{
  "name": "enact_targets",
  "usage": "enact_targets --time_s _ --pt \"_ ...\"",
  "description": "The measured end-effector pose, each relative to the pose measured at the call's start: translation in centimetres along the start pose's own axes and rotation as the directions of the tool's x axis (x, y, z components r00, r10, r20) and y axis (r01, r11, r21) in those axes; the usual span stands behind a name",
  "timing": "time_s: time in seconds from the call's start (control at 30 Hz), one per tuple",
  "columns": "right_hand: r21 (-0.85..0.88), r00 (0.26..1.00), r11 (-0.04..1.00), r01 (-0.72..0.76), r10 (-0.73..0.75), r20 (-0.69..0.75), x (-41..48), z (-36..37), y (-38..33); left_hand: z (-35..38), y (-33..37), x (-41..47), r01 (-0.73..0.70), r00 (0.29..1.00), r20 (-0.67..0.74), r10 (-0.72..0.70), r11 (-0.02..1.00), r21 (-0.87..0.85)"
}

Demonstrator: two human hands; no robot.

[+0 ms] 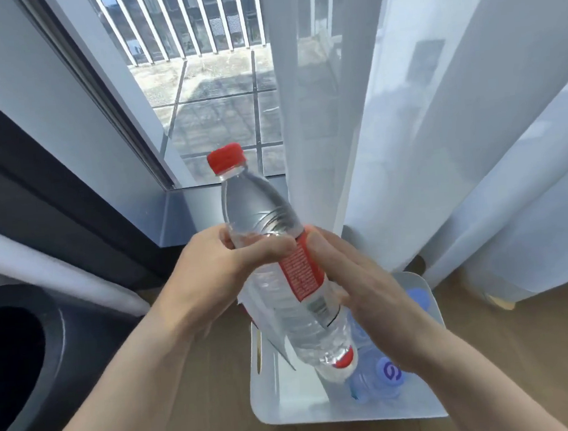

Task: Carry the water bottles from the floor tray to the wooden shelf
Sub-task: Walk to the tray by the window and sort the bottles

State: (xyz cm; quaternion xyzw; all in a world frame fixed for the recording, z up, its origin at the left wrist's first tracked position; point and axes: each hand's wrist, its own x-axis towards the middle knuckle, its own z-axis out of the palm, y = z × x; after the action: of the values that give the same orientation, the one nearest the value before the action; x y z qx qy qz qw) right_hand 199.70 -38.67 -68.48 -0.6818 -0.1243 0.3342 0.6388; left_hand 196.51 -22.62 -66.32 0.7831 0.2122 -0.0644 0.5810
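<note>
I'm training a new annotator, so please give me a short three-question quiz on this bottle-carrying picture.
1. Fill in: the cap of the held bottle is ___.
2. The left hand and the right hand both hold it. Which is nearer the cap? A. left B. right
3. True or false: blue-capped bottles lie in the white tray.
Key: 1 red; 2 A; 3 true.
</note>
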Motion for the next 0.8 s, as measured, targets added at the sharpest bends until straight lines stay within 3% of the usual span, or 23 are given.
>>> enact_targets --time_s 0.13,0.27,0.37,0.5,0.67,0.8 --pt "0.084 1.000 0.996 0.014 -0.012 -0.028 -0.5 -0.2 0.4 2.4 0.8 -1.2 0.074 0.996 0.044 -0.071 0.995 -0.069" --pt "0.302 0.980 0.949 -0.087 0.135 -0.143 -1.3 -1.3 0.8 3.6 0.2 -1.8 0.106 0.986 0.134 -0.098 0.993 -0.052" --pt "0.419 0.957 0.896 -0.146 0.235 -0.169 -1.2 -2.2 0.9 4.0 0.4 -2.1 0.102 0.990 0.099 -0.095 0.993 -0.065" --pt "0.536 0.969 0.822 -0.194 0.247 -0.028 -1.3 -3.3 0.4 3.5 1.3 -2.7 0.061 0.998 -0.026 -0.061 0.998 0.011" --pt "0.684 0.959 0.672 -0.285 0.203 0.200 -1.2 -4.2 0.4 1.1 1.9 -2.7 0.061 0.998 -0.017 -0.061 0.998 -0.015" --pt "0.728 0.986 0.664 -0.169 0.125 0.114 -1.3 -4.0 -0.2 -0.5 2.1 -2.6 0.131 0.991 -0.026 -0.135 0.983 -0.126"
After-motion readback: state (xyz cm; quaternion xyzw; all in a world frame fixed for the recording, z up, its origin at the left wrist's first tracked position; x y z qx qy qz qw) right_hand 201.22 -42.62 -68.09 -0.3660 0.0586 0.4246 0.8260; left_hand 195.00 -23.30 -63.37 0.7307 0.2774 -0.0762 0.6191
